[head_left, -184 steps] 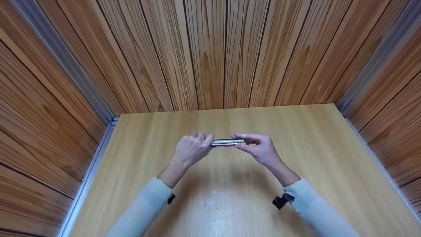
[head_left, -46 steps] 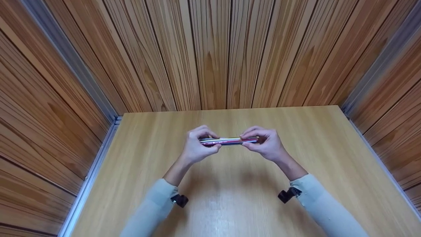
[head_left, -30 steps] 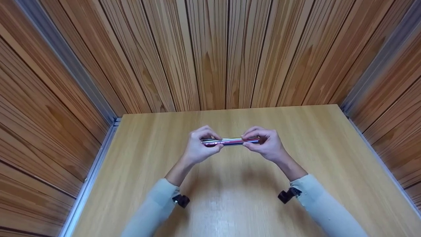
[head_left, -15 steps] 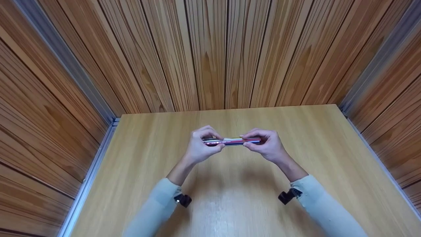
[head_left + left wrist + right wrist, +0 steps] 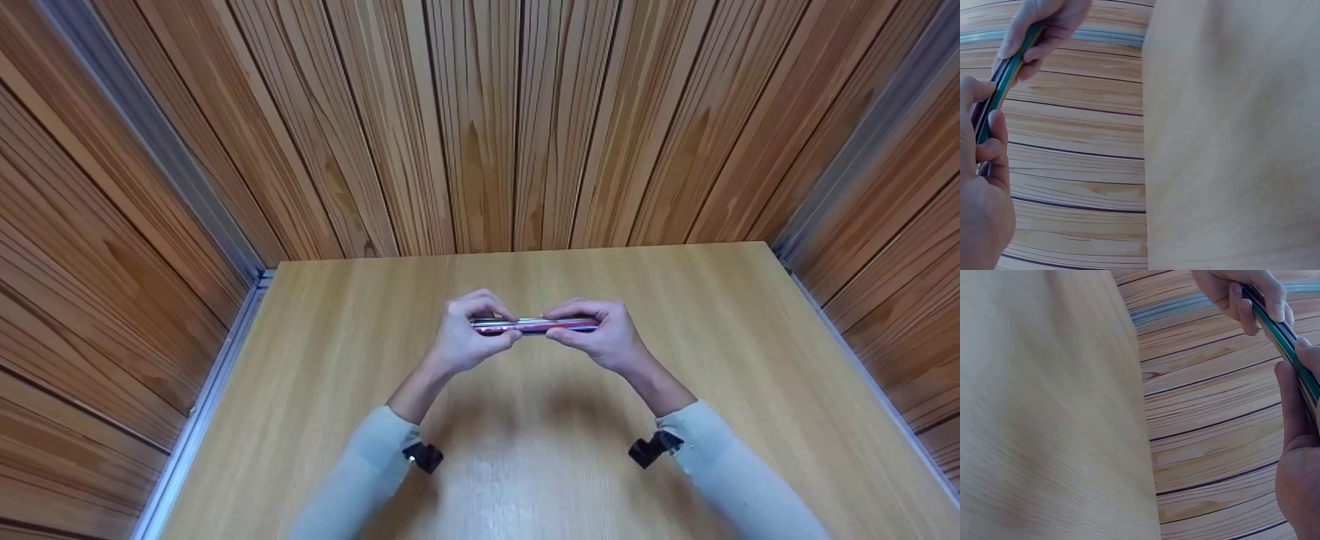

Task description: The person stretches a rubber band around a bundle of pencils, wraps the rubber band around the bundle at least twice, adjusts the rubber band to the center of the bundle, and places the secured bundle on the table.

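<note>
A bundle of slim, many-coloured pencils (image 5: 534, 327) is held level above the table, with pink, blue, silver and yellow showing. My left hand (image 5: 466, 334) grips its left part, thumb in front and fingers behind. At the right part my right hand (image 5: 596, 334) pinches the same bundle between thumb and fingers. Green and dark pencils (image 5: 1000, 93) face the left wrist view, running from one hand to the other. The right wrist view also has the green side of the pencils (image 5: 1275, 329). Both ends of the bundle are partly hidden by the hands.
Below the hands lies a light wooden table (image 5: 495, 457). Wood-plank panels (image 5: 487, 127) rise behind it and on both sides, with metal rails (image 5: 202, 390) along the edges. A small black camera sits on each wrist (image 5: 654, 450).
Since the oldest frame, my left hand has turned so its thumb is in front. Lately it has drifted right with the bundle, while my right fingertips have shifted slightly inward along it.
</note>
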Demonstrator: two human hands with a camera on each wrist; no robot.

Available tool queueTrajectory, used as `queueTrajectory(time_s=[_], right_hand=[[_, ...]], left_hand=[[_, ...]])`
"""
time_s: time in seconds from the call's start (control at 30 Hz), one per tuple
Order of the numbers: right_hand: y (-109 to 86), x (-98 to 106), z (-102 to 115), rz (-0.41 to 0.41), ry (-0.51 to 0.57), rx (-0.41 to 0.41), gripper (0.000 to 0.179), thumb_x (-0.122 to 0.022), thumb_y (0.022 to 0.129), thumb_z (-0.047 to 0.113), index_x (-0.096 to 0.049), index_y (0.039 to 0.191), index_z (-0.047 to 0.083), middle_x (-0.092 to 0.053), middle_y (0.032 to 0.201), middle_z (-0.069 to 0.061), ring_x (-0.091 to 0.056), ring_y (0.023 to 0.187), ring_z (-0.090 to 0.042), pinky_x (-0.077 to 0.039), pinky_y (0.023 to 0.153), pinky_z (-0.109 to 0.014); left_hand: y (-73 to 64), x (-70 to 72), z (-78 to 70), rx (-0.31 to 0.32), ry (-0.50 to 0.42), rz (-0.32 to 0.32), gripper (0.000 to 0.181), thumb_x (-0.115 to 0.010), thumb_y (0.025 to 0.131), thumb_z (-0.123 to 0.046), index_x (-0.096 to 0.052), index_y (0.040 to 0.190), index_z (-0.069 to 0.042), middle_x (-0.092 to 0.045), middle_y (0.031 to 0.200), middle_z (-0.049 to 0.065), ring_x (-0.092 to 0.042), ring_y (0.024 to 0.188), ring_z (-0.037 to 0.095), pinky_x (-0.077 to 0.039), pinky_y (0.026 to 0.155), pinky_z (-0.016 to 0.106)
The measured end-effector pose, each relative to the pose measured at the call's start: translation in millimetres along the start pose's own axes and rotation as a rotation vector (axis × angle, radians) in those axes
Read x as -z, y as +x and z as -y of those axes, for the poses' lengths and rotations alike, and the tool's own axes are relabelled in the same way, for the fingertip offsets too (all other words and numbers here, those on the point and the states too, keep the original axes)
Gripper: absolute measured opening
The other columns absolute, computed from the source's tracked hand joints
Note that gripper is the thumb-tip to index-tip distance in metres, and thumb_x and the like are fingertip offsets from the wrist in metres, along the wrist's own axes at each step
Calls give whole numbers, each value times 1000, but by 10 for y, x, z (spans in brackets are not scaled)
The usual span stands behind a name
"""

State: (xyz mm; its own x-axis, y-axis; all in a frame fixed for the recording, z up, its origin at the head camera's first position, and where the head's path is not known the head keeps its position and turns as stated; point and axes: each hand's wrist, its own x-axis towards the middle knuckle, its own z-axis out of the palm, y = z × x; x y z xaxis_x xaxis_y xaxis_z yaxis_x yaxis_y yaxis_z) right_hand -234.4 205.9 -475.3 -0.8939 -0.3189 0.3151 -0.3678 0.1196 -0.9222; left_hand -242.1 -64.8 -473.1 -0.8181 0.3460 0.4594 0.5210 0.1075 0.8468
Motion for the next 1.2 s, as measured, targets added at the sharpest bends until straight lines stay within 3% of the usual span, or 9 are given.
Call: queueTrajectory(time_s=[0.27,0.6,0.8,0.93,1.03,1.2], right_hand=[[13,18,43,28,3,66,31,-83,93,-11,-77,124,-11,-78,119,12,-77,102,-8,-66,88,-22],[9,-41,96,9,-32,-53,30,-88,93,-2,-82,123,-5,-83,113,15,-78,95,-10,-66,83,-23],[13,-9,134,77,-39,-115,34,-89,95,7,-82,128,-2,-84,125,-18,-82,99,-9,-68,88,-26],[7,26,132,125,-69,-70,39,-89,95,6,-81,133,0,-79,134,-29,-81,104,-8,-66,91,-24],[0,51,128,122,-84,-3,39,-89,93,-1,-79,131,-3,-79,129,-26,-79,102,-8,-66,89,-23],[3,50,116,98,-76,61,31,-88,90,-7,-79,120,-6,-83,112,-2,-79,92,-9,-67,82,-24]], left_hand=[[-34,119,3,-31,21,-33,17,-91,90,-2,-83,104,0,-77,102,21,-69,93,11,-60,83,23],[-64,41,-12,-3,16,-22,16,-90,91,-6,-82,103,-1,-77,102,19,-68,89,9,-58,79,23],[-55,26,-15,7,23,10,16,-89,92,-7,-82,105,-1,-76,105,19,-68,92,12,-59,82,23],[-56,42,-15,6,16,9,16,-90,92,-5,-82,105,-1,-76,104,20,-68,94,12,-59,83,24],[-62,53,-9,4,13,-11,16,-91,90,-3,-82,104,-1,-76,102,20,-68,93,11,-59,83,24],[-67,43,-24,-4,9,-9,16,-91,89,-2,-81,101,0,-75,99,20,-68,91,10,-59,81,23]])
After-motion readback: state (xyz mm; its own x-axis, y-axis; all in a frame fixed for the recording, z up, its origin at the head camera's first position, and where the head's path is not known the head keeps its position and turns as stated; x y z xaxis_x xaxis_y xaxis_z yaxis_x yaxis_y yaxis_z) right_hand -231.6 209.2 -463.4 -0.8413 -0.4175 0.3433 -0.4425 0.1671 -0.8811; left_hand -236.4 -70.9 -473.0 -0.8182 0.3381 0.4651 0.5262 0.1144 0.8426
